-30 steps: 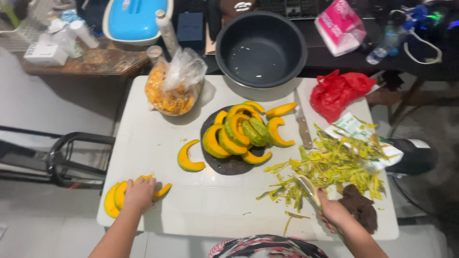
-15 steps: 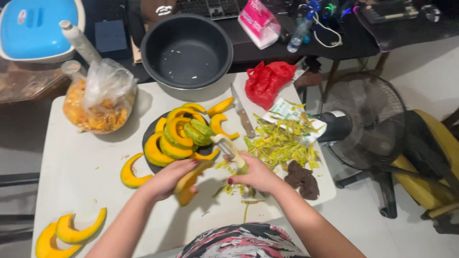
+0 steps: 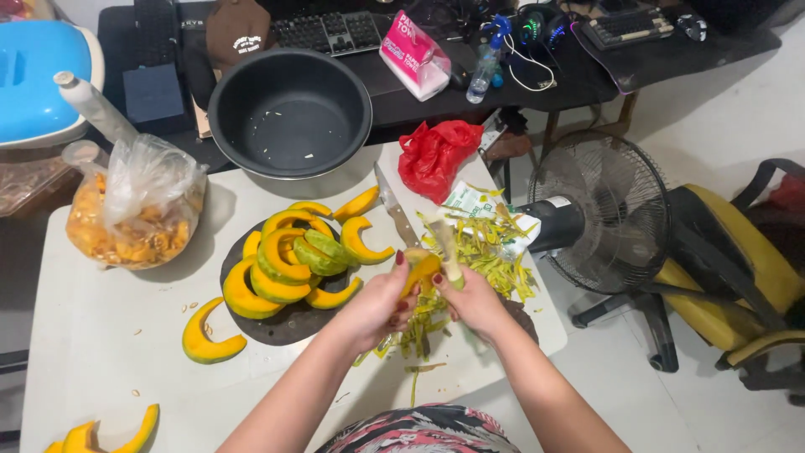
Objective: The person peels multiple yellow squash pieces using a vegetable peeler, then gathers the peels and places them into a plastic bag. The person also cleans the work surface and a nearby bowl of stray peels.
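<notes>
Fingers of left hand (image 3: 381, 302) now gripping pumpkin slice (image 3: 419, 270) upright, right hand (image 3: 474, 298) clasping peeler (image 3: 447, 245), both higher.

Dark empty pot (image 3: 289, 113): far beyond the hands, at the bench's (image 3: 101, 335) back edge. Clear bag of orange seeds and pulp (image 3: 134, 214): far left of the hands. Red plastic bag (image 3: 436, 155): beyond the hands, slightly right. Kitchen knife (image 3: 396, 216): lying flat just beyond the hands. Floor fan (image 3: 608, 214): right of the hands, beside the bench. Yellow chair (image 3: 738, 277): farther right.
</notes>
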